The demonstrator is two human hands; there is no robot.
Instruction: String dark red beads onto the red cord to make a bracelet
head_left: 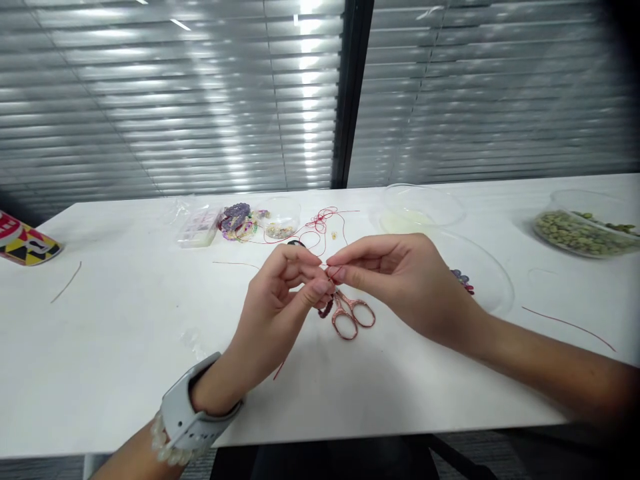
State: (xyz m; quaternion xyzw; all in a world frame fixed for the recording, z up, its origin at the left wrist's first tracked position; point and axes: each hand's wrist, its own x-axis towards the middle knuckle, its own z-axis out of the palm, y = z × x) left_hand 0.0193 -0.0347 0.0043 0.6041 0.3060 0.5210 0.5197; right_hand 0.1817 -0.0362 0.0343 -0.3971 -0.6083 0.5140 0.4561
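My left hand (275,313) and my right hand (400,283) meet above the white table (100,373), their fingertips pinching a fine red thread (327,270). The thread runs back in loose loops (320,223) across the tabletop. Just below my left fingers hangs a short dark red beaded strand (326,308). Rose-gold embroidery scissors (350,315) lie closed under my hands, a little nearer to my right hand. A small dark object (296,243) is partly hidden behind my left fingers.
At the back stand a plastic bead box (199,227), a purple beaded bundle (237,220) and a clear dish of beads (280,223). Clear round lids (480,270) sit to the right, with green beads in a clear container (580,233). A patterned packet (25,240) lies at the left edge.
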